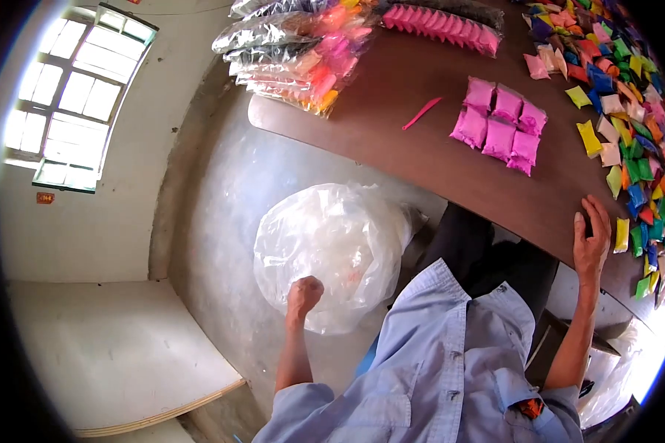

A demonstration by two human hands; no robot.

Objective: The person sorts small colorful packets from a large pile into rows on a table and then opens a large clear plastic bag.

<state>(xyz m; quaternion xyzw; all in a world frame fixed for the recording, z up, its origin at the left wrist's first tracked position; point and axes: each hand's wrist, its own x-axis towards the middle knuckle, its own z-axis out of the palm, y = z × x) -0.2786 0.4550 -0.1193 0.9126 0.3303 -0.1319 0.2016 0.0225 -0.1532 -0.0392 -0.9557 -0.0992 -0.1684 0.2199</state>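
Note:
My left hand is closed in a fist over a large clear plastic bag beside the table; what the fingers hold, if anything, is hidden. My right hand rests at the near edge of the brown table, fingers stretched out and thumb apart, with nothing in it. Close to its fingertips are a yellow packet and a big heap of small colourful packets. Toward the table's middle lies a group of pink packets, set in two rows. Left of them is a thin pink plastic tool.
Filled clear bags of coloured packets are stacked at the table's far left corner. A long bag of pink packets lies at the back. On the left stand a white board surface and a barred window.

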